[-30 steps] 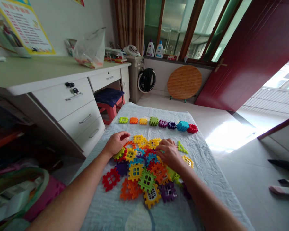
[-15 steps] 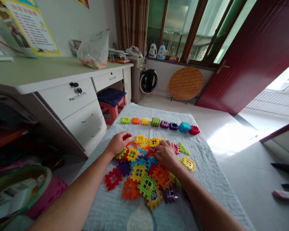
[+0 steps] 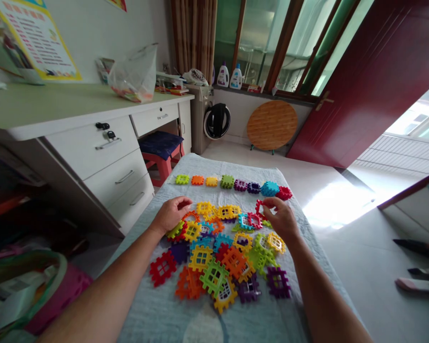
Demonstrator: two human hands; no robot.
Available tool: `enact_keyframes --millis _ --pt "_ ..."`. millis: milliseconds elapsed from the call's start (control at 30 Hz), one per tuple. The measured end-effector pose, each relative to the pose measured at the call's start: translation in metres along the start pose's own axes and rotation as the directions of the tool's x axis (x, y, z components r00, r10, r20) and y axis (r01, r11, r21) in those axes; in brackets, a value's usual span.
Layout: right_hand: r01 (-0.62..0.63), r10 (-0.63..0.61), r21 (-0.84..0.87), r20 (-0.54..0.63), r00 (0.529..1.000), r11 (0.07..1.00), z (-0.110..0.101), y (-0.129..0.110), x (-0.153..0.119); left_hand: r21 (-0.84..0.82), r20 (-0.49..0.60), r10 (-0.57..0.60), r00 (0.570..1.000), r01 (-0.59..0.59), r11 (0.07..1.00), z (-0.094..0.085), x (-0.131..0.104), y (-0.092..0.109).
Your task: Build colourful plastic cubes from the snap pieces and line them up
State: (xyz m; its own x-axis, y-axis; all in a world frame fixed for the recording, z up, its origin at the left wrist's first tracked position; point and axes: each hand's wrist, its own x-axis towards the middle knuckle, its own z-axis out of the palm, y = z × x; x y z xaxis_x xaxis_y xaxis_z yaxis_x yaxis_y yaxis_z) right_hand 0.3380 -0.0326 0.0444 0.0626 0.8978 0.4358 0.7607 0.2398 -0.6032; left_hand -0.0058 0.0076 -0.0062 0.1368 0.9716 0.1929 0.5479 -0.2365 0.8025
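Your right hand (image 3: 281, 216) pinches a red notched tile (image 3: 258, 207) at the far right of the tile heap (image 3: 234, 260); your left (image 3: 171, 215) rests half-open, visibly empty; a loose pinch or snagged notches could drop it

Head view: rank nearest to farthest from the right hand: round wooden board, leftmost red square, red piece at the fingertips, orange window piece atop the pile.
From the right hand:
1. Red piece: at its fingertips.
2. Orange window piece: atop the pile.
3. Leftmost red square: pile's left edge.
4. Round wooden board: beyond the table, near the wall.
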Motion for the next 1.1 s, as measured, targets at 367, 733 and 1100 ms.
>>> enact_keyframes --millis 367,733,1100 --pt "0.151 -0.065 -0.244 0.328 0.942 0.958 0.004 0.02 -0.009 -0.004 0.0 -0.007 1.0 0.007 1.0 -0.001 -0.001 0.004" --pt "0.203 -0.1 -0.202 0.43 0.897 0.958 0.004 0.025 -0.011 0.002 -0.002 -0.008 1.0 0.008 1.0 -0.001 -0.001 0.004" --pt "0.191 -0.069 -0.229 0.452 0.889 0.955 0.007 0.023 -0.004 -0.001 0.007 -0.014 1.0 0.014 1.0 -0.001 -0.001 0.002"
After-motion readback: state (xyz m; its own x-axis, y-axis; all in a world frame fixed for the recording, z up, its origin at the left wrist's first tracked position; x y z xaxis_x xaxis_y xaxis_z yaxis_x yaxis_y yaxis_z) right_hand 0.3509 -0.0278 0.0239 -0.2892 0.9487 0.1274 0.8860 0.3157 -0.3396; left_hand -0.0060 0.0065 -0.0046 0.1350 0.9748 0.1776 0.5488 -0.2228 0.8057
